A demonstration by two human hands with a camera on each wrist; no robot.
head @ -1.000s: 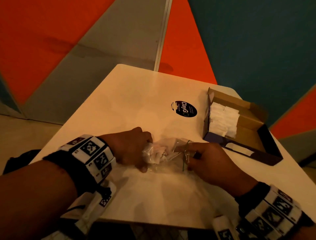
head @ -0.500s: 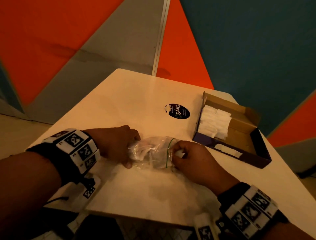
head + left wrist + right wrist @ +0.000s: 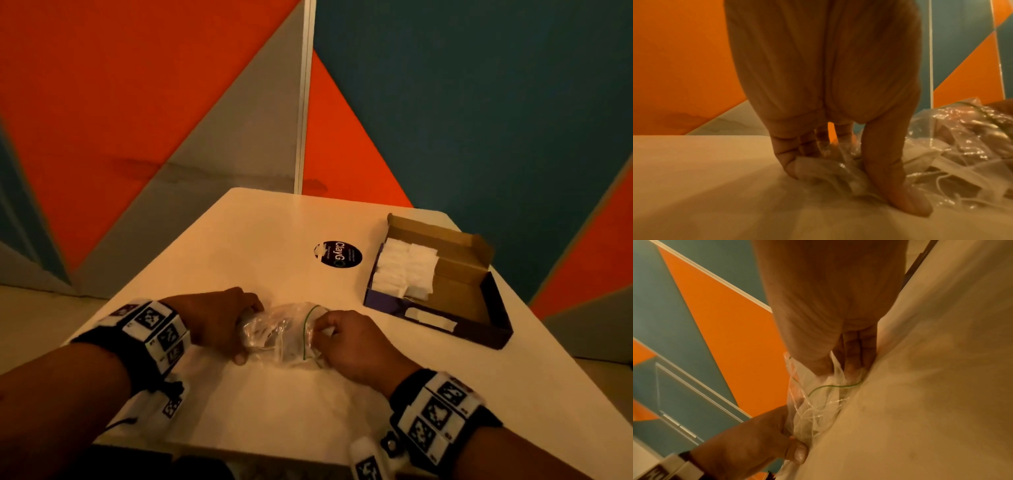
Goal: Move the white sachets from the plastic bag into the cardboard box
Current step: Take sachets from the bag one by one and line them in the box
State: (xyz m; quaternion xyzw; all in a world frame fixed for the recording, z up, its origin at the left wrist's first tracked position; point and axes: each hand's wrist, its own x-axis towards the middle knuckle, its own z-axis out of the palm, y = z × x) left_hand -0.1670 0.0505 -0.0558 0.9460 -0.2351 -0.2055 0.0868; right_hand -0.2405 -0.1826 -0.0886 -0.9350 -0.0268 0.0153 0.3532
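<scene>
A clear plastic bag (image 3: 281, 334) with a green zip line lies crumpled on the white table (image 3: 274, 404) near its front edge. My left hand (image 3: 219, 318) grips the bag's closed end between thumb and fingers (image 3: 898, 186). At the bag's mouth my right hand (image 3: 346, 339) has its fingers curled in and pinches a white sachet (image 3: 329, 330). Sachets inside the bag (image 3: 953, 178) show only as pale shapes. The open cardboard box (image 3: 455, 294) stands at the right, with a stack of white sachets (image 3: 404, 270) in its left part.
A round black sticker (image 3: 338, 254) is on the table between the bag and the box. Orange, grey and teal wall panels rise behind the table. The table's front edge runs just below my wrists.
My right hand has moved left along the bag to its mouth and now pinches a white sachet. The bag has bunched up shorter. My head view has tilted upward.
</scene>
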